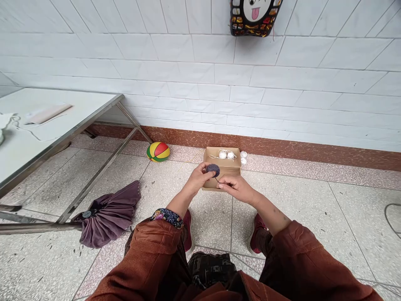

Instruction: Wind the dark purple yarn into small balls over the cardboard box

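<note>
My left hand (200, 176) is closed around a small ball of dark grey-blue yarn (213, 169). A short strand of the same yarn runs from the ball to my right hand (236, 187), whose thumb and forefinger pinch it. Both hands are held in front of me, over an open cardboard box (208, 154) on the floor. In the far part of the box lie white balls (222, 154) with loose white string. My hands and the yarn ball hide some of the box's near part.
Two more white balls (243, 157) lie right of the box. A striped ball (158, 151) rests by the wall. At left stand a metal-framed table (94, 104) and a purple pleated cloth item (109, 215). A black basket (254, 27) hangs on the wall. A cable (388, 217) lies right.
</note>
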{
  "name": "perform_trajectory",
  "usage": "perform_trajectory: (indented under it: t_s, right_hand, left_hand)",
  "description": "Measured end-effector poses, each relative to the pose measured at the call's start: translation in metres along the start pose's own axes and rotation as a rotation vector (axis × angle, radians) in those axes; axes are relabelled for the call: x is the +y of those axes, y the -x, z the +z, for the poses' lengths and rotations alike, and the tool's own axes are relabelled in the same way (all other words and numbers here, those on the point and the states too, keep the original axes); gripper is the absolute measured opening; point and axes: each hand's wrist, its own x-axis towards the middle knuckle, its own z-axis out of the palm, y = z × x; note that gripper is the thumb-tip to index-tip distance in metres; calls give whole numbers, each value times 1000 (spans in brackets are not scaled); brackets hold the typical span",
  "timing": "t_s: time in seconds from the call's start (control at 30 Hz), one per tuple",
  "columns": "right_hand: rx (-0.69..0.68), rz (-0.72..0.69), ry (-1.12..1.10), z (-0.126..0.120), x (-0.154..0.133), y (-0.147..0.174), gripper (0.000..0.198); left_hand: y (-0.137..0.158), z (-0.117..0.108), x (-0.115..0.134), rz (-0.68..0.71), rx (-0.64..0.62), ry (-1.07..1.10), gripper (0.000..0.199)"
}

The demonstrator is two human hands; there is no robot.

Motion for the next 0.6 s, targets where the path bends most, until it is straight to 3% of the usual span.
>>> perform_trajectory:
  t_s: [0.07, 0.17, 0.3, 0.43, 0.6]
  right_hand:
    - [69, 1, -18, -7, -1, -1, 20]
    - [212, 24, 12, -18, 6, -5, 19]
    - [321, 88, 74, -20, 22, -10, 19]
    - [280, 192, 95, -9, 36, -10, 21]
    - [175, 194, 152, 4, 41, -5, 21]
  left_hand:
    - [2, 2, -1, 10, -84, -62, 51]
    - [6, 6, -2, 35, -307, -40, 75]
    - [12, 8, 3, 90, -529, 105, 80]
    - [13, 8, 9, 69, -505, 324, 61]
    - [7, 6, 10, 40, -274, 533, 42]
